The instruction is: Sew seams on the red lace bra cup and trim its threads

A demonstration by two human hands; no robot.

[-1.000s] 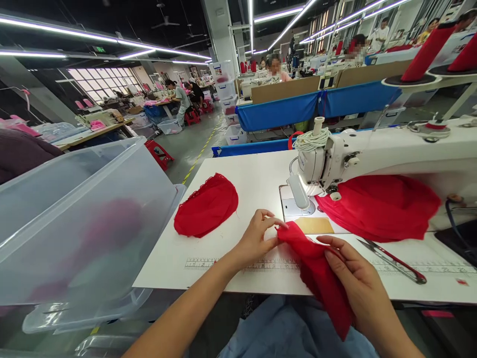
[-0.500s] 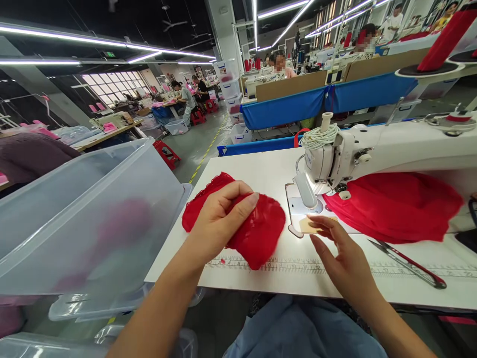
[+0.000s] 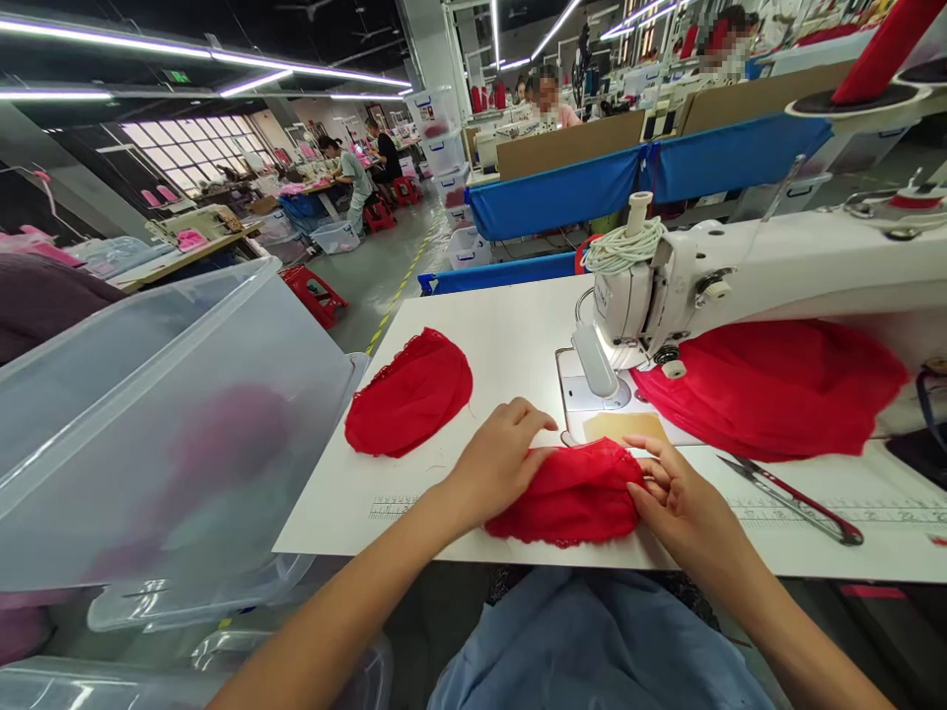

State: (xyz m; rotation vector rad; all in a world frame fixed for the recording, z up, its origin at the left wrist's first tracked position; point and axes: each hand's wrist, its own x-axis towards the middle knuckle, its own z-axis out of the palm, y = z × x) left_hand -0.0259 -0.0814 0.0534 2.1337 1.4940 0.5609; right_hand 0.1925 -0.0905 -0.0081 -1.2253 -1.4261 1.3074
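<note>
Small digits are running along the printed ruler (image 3: 391, 507) on the white table (image 3: 510, 325), while lettering on the sewing machine (image 3: 806, 261) is showing too small to read. The red cloth piece (image 3: 566, 498) is lying over the ruler, its long axis running left to right, its scalloped edge facing the person. The left hand (image 3: 492, 459) is curving over its left end, the right hand (image 3: 685, 498) is touching its right end, thumb and index fingertips standing apart; whether either is pinching, I cannot tell.
</note>
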